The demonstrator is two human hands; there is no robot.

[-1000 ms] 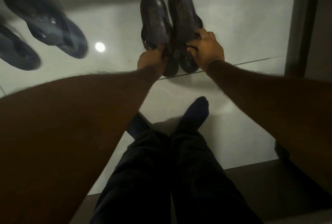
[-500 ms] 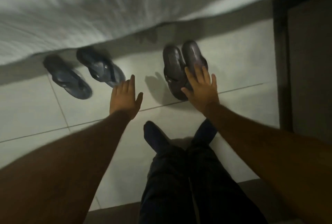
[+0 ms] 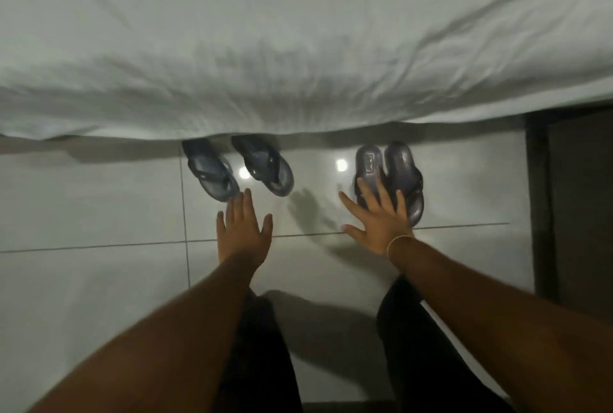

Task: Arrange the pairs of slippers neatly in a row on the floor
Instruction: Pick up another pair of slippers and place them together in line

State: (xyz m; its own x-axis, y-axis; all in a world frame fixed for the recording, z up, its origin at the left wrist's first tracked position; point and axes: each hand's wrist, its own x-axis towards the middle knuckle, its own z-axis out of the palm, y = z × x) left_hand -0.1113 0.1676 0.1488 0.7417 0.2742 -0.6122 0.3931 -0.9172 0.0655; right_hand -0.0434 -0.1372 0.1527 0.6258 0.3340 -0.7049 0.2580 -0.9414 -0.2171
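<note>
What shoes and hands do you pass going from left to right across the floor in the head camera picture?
Left blue flip-flop → left hand → right blue flip-flop → right hand → dark glossy slide slipper farthest right.

Left hand (image 3: pixel 241 230) released from the dark rubber slide slippers (image 3: pixel 388 177), now open with fingers spread near the blue flip-flop pair (image 3: pixel 237 169), right hand (image 3: pixel 378 217) opened flat above the slides, slides set side by side on the white tiled floor (image 3: pixel 99 200).
</note>
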